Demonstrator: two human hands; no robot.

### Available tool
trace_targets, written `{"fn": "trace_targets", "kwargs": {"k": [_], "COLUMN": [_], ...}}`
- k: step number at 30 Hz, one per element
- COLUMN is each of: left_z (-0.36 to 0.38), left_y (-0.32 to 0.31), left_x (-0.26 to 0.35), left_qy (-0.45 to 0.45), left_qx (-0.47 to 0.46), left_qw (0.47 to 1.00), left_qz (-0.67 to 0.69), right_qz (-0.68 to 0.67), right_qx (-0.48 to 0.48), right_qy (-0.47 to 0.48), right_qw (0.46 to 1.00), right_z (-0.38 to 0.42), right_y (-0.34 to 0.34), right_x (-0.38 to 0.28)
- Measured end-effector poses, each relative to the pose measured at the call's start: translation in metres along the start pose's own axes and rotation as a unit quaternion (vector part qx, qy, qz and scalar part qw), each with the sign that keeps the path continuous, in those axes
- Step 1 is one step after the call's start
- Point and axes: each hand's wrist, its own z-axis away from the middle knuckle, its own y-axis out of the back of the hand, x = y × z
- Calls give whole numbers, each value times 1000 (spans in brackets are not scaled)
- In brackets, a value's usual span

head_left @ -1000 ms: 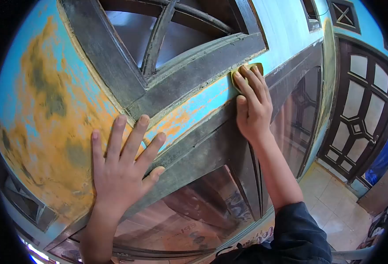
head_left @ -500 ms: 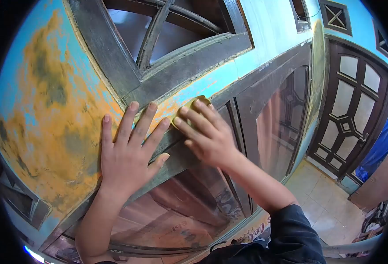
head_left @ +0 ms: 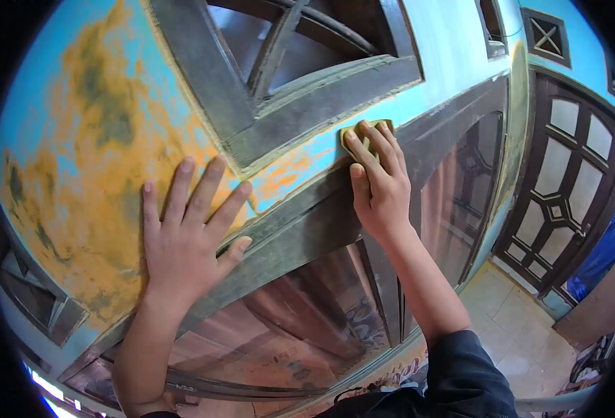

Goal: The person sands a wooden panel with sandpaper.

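My right hand [head_left: 385, 188] presses a piece of yellowish sandpaper [head_left: 346, 144] against a narrow wall strip [head_left: 297, 167] between two dark wooden frames. Light blue paint on this strip is worn through to orange in patches. My left hand [head_left: 185, 237] lies with fingers spread on the wall [head_left: 105, 209], beside the left end of the strip. Its thumb reaches over the lower wooden frame [head_left: 290, 230]. Blue, orange and dark grey patches cover the wall around that hand. Part of the sandpaper is hidden under my right fingers.
Above the strip is a vent frame [head_left: 328, 97] with crossed bars. Below is a window [head_left: 272, 327] with glass and a curtain behind it. To the right stand a dark panelled door [head_left: 555, 188], a blue sheet [head_left: 596, 254] and a leaning board [head_left: 596, 306] on the tiled floor [head_left: 513, 334].
My right hand has slid the sandpaper right and up along the strip, away from my left hand. The view has shifted slightly; my left hand stays flat by the corner.
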Motion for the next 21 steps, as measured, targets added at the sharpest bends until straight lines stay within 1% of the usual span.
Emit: {"fn": "trace_targets", "kwargs": {"k": [1,3,5,6,7,9,12,13,14,15,16,17,19,21], "left_z": [4,13,23,28,31,39,52,57,61,65,68,70,72,74], "left_y": [1,6,12,11,13,18,29,32,35,37,39,39,40,42], "left_x": [-7,-21,-34,-41,-46,-59,-90,-103,-119,-135,-152,-168,-193,-200], "left_qy": [12,35,54,54,56,67,97,110,121,133,145,151,164,169], "left_qx": [4,4,-4,3,2,3,21,34,45,57,93,111,152,168], "left_qw": [1000,999,997,995,995,994,991,988,985,981,979,975,965,963], "left_qz": [-9,-32,-58,-80,-82,-88,-95,-106,-116,-129,-113,-120,-134,-123], "right_qz": [5,-21,-69,-70,-43,-29,-36,-3,-25,-13,-1,-1,12,-3], "right_qx": [6,-55,-150,-177,-181,-209,-199,-172,-145,-89,-33,7,64,-18], "right_qy": [-19,11,92,130,164,175,219,245,253,261,267,251,228,285], "right_qw": [1000,998,982,973,969,962,954,954,956,961,963,968,971,958], "right_z": [1,7,17,20,19,6,-37,-60,-89,-122,-154,-183,-209,-181], "right_y": [-4,-10,-16,-20,-26,-31,-39,-48,-55,-65,-75,-82,-92,-91], "right_x": [-7,-39,-75,-93,-107,-127,-148,-152,-156,-158,-159,-162,-180,-205]}}
